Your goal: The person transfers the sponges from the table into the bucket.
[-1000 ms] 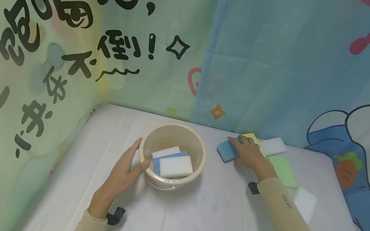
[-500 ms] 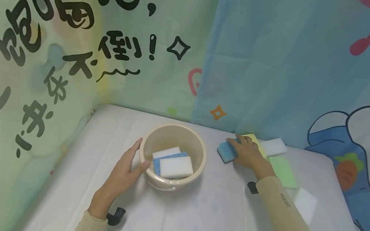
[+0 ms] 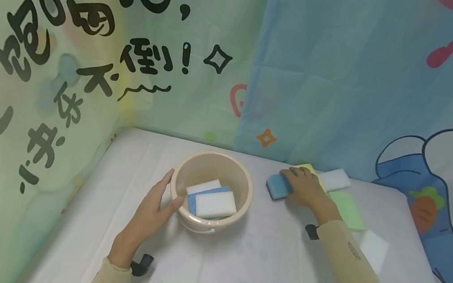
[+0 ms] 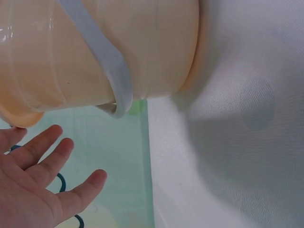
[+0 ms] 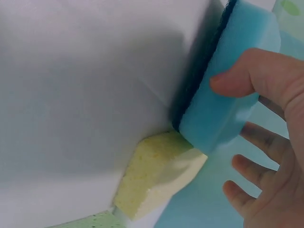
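In the head view a cream bucket [image 3: 244, 179] stands left of centre, with two white sponges [image 3: 216, 204] and a blue one [image 3: 191, 201] inside. My left hand [image 3: 147, 213] rests against its left rim, thumb and fingers apart; the left wrist view shows the fingers straight and spread beside the wall. At the right, my right hand [image 3: 305, 189] pinches a blue scouring sponge [image 5: 213, 104] with a dark scouring face turned to the table. The thumb presses one side; the other fingers are partly hidden behind it. A yellow sponge [image 5: 152, 175] sits right beside it.
Beyond my right hand lie a white sponge [image 3: 334, 179], a light green sponge [image 3: 346, 209] and another white piece [image 3: 373, 251] partly behind my sleeve. A printed cloth backdrop [image 3: 317, 77] rises at the table's back edge. The bucket's pale handle [image 4: 114, 71] hangs down its side.
My right hand has closed in slightly over the blue scouring sponge, its fingers drawn in. The left hand and the bucket hold their places.
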`<state>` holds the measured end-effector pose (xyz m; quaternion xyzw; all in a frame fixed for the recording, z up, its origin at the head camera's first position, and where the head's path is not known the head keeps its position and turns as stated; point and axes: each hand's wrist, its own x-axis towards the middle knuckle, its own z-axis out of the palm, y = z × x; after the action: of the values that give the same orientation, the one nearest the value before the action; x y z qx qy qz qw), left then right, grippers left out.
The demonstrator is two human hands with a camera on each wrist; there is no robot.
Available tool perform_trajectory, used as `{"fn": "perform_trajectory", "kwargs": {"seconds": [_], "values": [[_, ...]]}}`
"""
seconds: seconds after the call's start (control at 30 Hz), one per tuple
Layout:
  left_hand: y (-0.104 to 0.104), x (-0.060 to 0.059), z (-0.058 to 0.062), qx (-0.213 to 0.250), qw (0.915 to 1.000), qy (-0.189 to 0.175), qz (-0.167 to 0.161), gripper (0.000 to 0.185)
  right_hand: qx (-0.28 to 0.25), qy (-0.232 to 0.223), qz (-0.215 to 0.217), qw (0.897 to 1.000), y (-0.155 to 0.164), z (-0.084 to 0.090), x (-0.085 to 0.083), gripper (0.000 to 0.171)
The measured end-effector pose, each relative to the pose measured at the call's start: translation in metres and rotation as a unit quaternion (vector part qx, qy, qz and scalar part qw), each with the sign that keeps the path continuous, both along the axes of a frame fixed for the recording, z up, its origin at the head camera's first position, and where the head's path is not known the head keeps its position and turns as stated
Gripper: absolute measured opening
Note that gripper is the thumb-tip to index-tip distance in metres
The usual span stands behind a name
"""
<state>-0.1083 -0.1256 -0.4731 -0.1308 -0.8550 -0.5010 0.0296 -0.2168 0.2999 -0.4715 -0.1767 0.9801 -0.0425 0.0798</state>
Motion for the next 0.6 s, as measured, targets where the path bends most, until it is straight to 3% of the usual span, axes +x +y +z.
{"fn": "perform_trajectory", "kwargs": {"seconds": [0.6], "values": [[0.001,0.0,0.0,-0.01,0.9999,-0.004,0.004,0.075,-0.01,0.064,0.046,0.997,-0.007,0.029,0.022,0.072]]}}
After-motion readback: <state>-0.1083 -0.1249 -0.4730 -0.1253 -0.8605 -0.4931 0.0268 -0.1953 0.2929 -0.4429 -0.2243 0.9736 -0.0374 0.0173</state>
